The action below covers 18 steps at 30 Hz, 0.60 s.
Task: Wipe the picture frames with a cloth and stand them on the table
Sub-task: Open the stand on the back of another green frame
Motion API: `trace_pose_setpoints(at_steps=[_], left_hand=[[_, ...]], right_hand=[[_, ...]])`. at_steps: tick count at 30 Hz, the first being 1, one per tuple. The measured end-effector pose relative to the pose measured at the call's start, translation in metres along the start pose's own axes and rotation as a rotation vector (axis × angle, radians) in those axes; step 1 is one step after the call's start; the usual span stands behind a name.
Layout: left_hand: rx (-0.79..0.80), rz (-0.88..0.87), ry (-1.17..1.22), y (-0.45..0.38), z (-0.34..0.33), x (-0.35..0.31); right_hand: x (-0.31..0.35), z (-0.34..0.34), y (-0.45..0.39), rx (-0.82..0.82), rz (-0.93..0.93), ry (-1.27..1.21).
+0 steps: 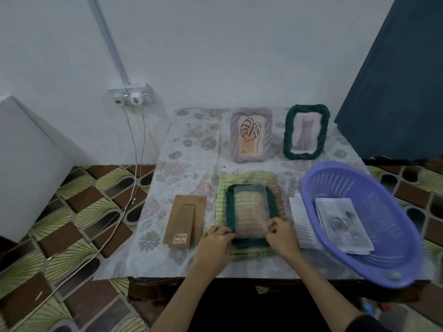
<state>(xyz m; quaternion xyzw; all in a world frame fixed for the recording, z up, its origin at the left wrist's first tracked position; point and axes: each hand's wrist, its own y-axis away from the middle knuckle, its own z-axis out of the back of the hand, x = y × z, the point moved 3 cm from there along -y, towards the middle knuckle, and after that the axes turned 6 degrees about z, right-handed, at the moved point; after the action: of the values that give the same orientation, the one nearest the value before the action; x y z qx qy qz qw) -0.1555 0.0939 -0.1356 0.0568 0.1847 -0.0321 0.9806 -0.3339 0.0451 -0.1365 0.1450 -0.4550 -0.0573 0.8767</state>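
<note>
Fingers of the left hand (217, 238) and right hand (280, 233) are seen pinching the near short edge of the dark green frame (249, 212), which lies flat on the striped cloth (224, 188), its long axis directed away toward the standing frames (251, 134).

Green frame (249, 213) and its clear sheet are motion-blurred, details unreadable

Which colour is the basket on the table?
The basket is light purple, seen best in the head view.
</note>
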Motion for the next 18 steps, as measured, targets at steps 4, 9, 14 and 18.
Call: trace_pose_setpoints(at_steps=[4, 9, 14, 18], left_hand=[[0.004, -0.02, -0.096, 0.0, 0.0, -0.004], [0.02, -0.008, -0.115, -0.001, 0.0, -0.004], [0.018, 0.023, -0.038, -0.001, 0.0, -0.004], [0.015, 0.065, 0.12, -0.007, 0.007, -0.011]], right_hand=[[0.005, 0.0, -0.001, 0.003, -0.005, 0.206], [0.012, -0.002, 0.003, 0.017, -0.012, 0.383], [0.015, 0.003, 0.014, -0.071, 0.047, 0.434], [0.031, 0.023, 0.024, -0.15, 0.228, 0.303]])
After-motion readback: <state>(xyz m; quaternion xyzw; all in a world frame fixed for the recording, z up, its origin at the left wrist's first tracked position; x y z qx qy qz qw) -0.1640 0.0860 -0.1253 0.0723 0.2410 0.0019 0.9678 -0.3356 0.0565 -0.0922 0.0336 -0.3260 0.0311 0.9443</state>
